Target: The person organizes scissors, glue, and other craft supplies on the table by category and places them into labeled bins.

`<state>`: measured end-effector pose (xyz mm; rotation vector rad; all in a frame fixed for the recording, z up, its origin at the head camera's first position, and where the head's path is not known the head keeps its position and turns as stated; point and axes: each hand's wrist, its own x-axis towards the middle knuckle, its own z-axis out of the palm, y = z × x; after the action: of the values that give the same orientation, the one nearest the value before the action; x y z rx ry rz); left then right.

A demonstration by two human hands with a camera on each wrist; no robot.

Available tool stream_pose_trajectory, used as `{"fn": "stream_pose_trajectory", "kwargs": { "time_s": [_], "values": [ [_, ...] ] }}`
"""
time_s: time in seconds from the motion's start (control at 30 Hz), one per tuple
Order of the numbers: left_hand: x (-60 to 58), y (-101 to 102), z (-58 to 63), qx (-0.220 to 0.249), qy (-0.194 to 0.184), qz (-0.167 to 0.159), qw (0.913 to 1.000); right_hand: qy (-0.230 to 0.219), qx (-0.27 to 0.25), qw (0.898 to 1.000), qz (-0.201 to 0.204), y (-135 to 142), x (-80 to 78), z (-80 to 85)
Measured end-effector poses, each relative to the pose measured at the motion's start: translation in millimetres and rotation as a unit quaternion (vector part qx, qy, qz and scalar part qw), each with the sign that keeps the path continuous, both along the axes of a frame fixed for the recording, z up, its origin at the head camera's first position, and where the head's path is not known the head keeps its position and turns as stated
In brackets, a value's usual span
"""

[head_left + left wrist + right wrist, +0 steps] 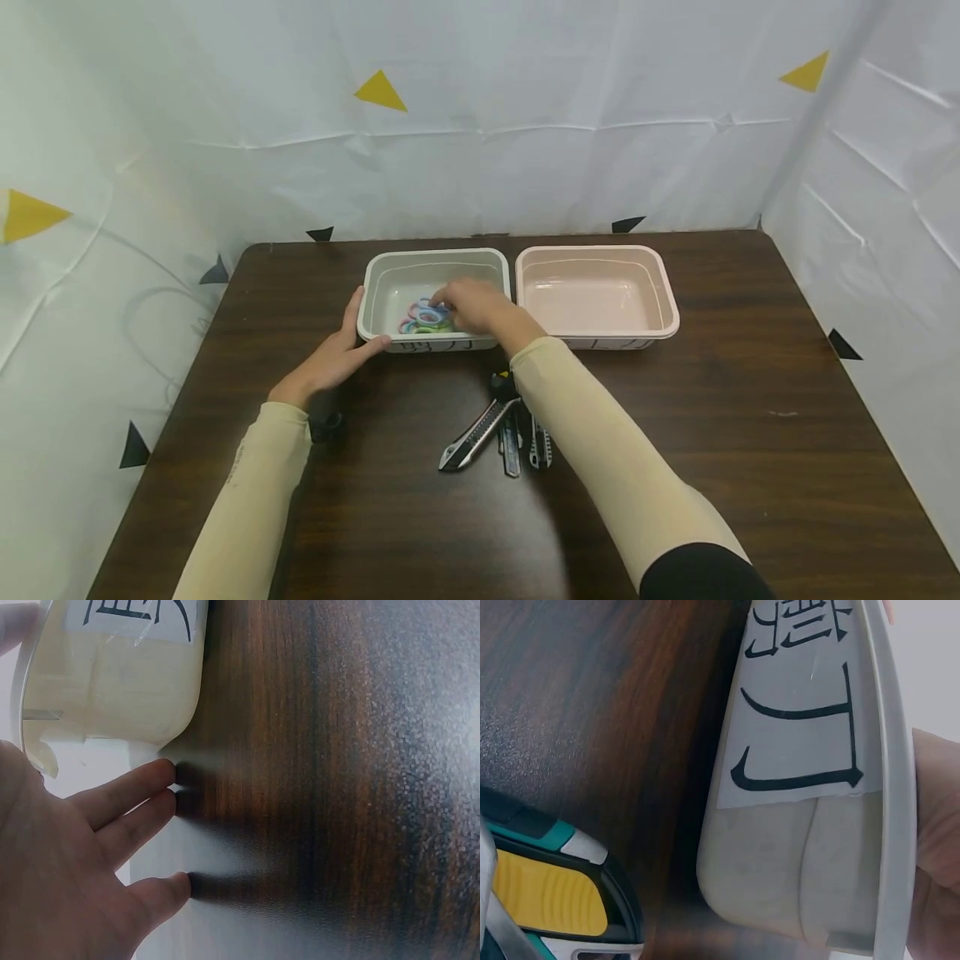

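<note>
In the head view, several scissors (429, 317) with blue, pink and green handles lie in the grey-green bin (435, 257). My right hand (477, 306) reaches over its front rim, fingertips right at the blue handles; I cannot tell whether they pinch one. The right wrist view has the bin's labelled wall (780, 862) in front of that hand (939, 817). At the bin's left front corner, my left hand (327, 360) rests its thumb on the rim and stretches a finger along the side. Its other fingers are extended near the tabletop in the left wrist view.
A pink bin (592, 292) stands close beside the first, on the right. Several utility knives (480, 433) lie in front of the bins, partly under my right forearm; one has a yellow grip panel (547, 892). White sheeting (525, 167) borders the dark wooden table (750, 400).
</note>
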<state>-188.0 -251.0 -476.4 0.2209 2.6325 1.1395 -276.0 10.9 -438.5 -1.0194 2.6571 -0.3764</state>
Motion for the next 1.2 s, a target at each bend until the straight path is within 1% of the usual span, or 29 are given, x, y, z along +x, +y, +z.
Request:
{"fn": "stream_pose_trajectory", "kwargs": {
  "time_s": [0.3,0.53,0.7,0.83,1.0,1.2],
  "values": [
    [-0.4,2,1.2,-0.006,0.000,0.002,1.0000,-0.017,0.002,1.000,-0.018,-2,-0.5,-3.7],
    [-0.9,2,-1.5,-0.009,0.001,0.000,1.0000,-0.017,0.006,1.000,-0.019,-2,-0.8,-8.3],
    [-0.9,1,-2.9,-0.009,0.000,0.001,1.0000,-0.025,0.000,0.999,-0.020,0,-1.1,-7.7],
    [-0.8,1,-2.7,-0.008,-0.004,0.000,1.0000,-0.025,-0.005,1.000,-0.016,3,-2.6,-4.1],
    [-0.8,1,-1.3,-0.009,-0.002,0.002,1.0000,-0.006,-0.030,1.000,-0.007,10,-2.3,1.6],
    [-1.5,0,0.1,-0.008,-0.001,-0.001,1.0000,0.021,-0.090,0.996,0.005,23,7.3,9.7]
  ]
}}
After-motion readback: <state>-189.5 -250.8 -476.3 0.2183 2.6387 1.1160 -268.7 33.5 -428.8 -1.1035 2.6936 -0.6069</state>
